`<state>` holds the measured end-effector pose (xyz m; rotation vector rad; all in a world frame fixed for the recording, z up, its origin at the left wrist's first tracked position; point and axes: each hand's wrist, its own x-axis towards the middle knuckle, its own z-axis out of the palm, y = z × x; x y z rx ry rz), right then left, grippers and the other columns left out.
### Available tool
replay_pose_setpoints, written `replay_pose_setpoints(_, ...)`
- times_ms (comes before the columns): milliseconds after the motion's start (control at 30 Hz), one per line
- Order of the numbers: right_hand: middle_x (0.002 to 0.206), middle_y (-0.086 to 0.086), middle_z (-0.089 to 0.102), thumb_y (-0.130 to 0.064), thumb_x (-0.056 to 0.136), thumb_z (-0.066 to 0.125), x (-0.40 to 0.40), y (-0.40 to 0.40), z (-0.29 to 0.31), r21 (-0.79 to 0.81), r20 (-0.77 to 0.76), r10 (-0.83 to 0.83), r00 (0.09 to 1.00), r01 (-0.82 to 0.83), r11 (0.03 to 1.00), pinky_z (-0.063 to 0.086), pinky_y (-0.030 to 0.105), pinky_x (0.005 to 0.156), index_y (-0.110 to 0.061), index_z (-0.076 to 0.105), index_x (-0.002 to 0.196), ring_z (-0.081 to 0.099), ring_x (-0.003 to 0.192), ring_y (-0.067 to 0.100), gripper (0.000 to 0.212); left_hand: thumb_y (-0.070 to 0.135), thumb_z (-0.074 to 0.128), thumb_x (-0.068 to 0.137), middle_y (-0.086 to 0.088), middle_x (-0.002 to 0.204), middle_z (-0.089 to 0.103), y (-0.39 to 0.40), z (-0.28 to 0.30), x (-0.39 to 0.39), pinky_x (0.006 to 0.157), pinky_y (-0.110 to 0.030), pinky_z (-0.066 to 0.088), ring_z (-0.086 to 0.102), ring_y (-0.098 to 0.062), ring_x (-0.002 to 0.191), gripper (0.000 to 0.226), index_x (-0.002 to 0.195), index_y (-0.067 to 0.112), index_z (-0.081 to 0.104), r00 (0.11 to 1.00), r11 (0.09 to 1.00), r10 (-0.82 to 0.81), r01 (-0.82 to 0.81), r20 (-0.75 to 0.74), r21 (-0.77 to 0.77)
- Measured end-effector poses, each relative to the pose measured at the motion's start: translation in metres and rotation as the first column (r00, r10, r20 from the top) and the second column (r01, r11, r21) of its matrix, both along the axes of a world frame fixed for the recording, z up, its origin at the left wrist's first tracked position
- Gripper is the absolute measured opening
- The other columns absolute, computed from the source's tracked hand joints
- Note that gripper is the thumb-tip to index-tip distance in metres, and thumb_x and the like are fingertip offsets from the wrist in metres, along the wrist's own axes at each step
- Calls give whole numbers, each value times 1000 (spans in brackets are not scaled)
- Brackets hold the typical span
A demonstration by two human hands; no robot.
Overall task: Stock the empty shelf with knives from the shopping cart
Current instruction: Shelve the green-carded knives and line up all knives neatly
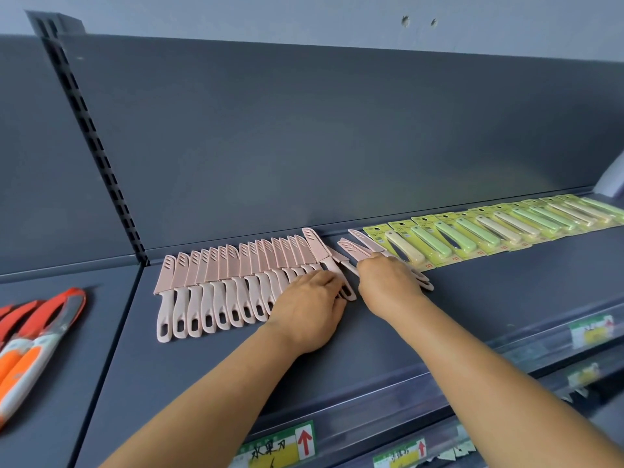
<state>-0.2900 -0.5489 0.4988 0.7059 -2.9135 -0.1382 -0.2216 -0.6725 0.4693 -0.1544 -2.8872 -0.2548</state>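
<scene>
While the left hand rests flat on the handles ending the row of pink knives on the shelf, the right hand grips loose pink ones. Each should probably be fanned to overlap at matching angle.

Both forearms are bare from the 6 o'clock edge up, with no sleeves, and the left hand and right hand wear nothing.
</scene>
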Motion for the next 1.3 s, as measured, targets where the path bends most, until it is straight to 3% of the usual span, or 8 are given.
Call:
replay_pose_setpoints(167, 117, 12, 58, 2, 90, 50, -2, 5, 4, -40, 33, -57, 998, 58, 997, 47, 32, 78, -6, 57, 117, 58, 107, 29, 29, 30, 36, 99, 3, 142, 44, 0, -1, 0, 108, -26, 25, 40, -18, 129, 41, 137, 19, 48, 1000, 1000, -6, 6, 2, 11)
replay_pose_setpoints(300, 105, 12, 66, -7, 92, 48, -9, 5, 2, -343, 169, -112, 979, 165, 925, 37, 28, 63, -9, 58, 110, 51, 82, 28, 21, 29, 37, 99, 3, 142, 45, 0, -1, 0, 108, -26, 26, 40, -18, 128, 41, 137, 19, 48, 1000, 1000, -8, 8, -2, 23)
replay_pose_setpoints(500, 106, 19, 68, -3, 85, 47, -8, -5, 1, -611, 338, 3, 941, 217, 761, 54, 41, 81, -1, 65, 107, 61, 102, 36, 29, 28, 39, 97, 5, 141, 45, 0, -1, 0, 107, -27, 27, 42, -18, 127, 40, 136, 21, 48, 1000, 998, -11, 12, -7, 54)
replay_pose_setpoints(633, 76, 11, 59, -3, 81, 45, -10, -12, -1, -504, 313, -27, 950, 190, 843, 45, 32, 59, -7, 58, 71, 54, 80, 35, 17, 29, 40, 97, 0, 139, 46, 1, -1, 1, 107, -29, 29, 44, -23, 125, 42, 136, 16, 47, 1000, 998, 21, -21, 2, 64)
replay_pose_setpoints(867, 67, 1, 45, -10, 86, 47, -10, -9, -9, -485, 300, 47, 953, 110, 868, 32, 28, 53, -7, 62, 82, 37, 63, 24, 16, 33, 38, 98, 0, 143, 43, 1, 0, 1, 107, -26, 24, 41, -22, 127, 43, 137, 15, 45, 998, 997, 54, -55, 20, 46)
replay_pose_setpoints(1000, 84, 7, 64, -13, 85, 47, -9, -9, -12, -522, 302, 78, 950, 96, 848, 52, 40, 65, -8, 64, 91, 54, 73, 30, 18, 33, 38, 98, -1, 143, 43, 1, 1, 0, 107, -26, 24, 42, -22, 127, 44, 136, 14, 45, 998, 997, 58, -60, 31, 44)
replay_pose_setpoints(1167, 124, 4, 57, -18, 93, 48, -7, 14, 3, -488, 188, -20, 982, 111, 866, 45, 31, 84, -20, 62, 122, 54, 110, 25, 32, 36, 37, 99, -2, 150, 34, 2, 9, 2, 110, -26, 20, 34, -22, 134, 49, 143, 13, 36, 999, 1000, 23, -23, 40, 5)
replay_pose_setpoints(1300, 123, 8, 50, -15, 93, 49, -12, 39, -1, -268, 141, -71, 987, 107, 957, 44, 31, 87, -22, 59, 125, 48, 113, 29, 34, 40, 36, 99, -1, 155, 27, 7, 15, -3, 114, -27, 16, 26, -21, 141, 53, 146, 16, 32, 998, 1000, -21, 23, 62, -20)
